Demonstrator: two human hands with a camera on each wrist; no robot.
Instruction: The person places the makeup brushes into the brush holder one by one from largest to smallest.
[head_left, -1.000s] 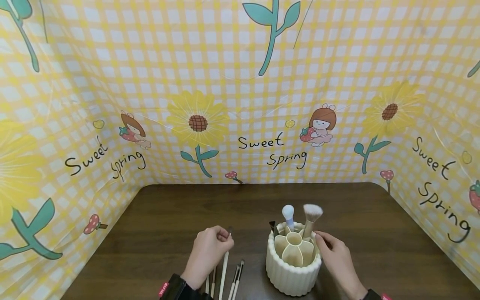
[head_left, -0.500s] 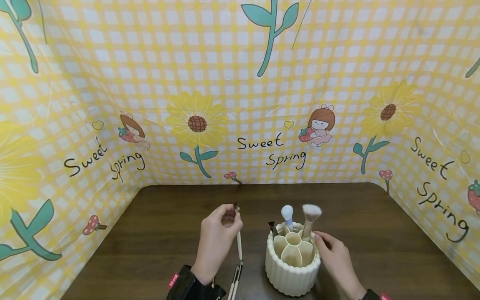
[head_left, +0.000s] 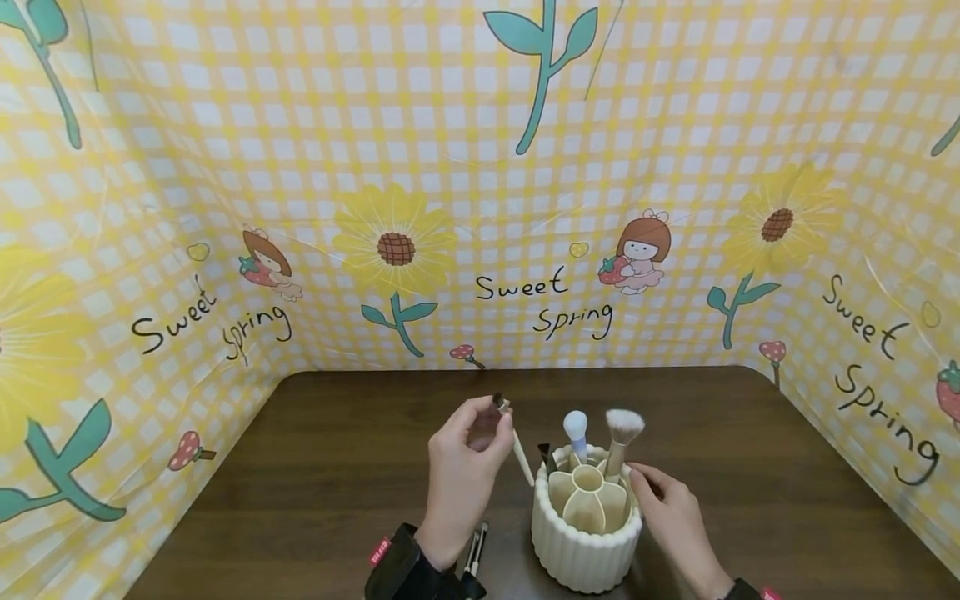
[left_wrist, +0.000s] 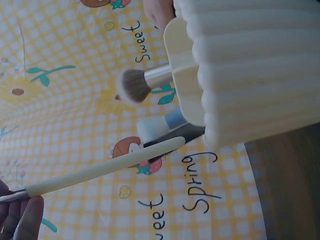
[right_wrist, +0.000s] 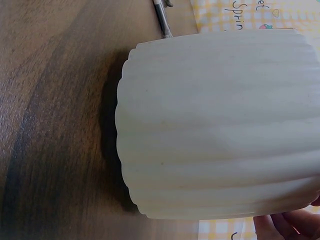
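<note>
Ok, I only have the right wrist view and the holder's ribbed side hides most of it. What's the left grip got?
Observer: The left grip pinches a slim brush with a pale handle.
Operator: Anything standing in the holder?
Observer: Yes, among others a wide fluffy brush, bristles up.
Operator: Slim brush in there too?
Observer: No. Its handle's free end is outside the holder, at its left in the head view; can't tell if they touch.

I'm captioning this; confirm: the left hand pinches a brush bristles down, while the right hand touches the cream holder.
Not down: the head view shows the brush with bristles up and handle end down. The left hand pinches it; the right hand touches the cream holder.
</note>
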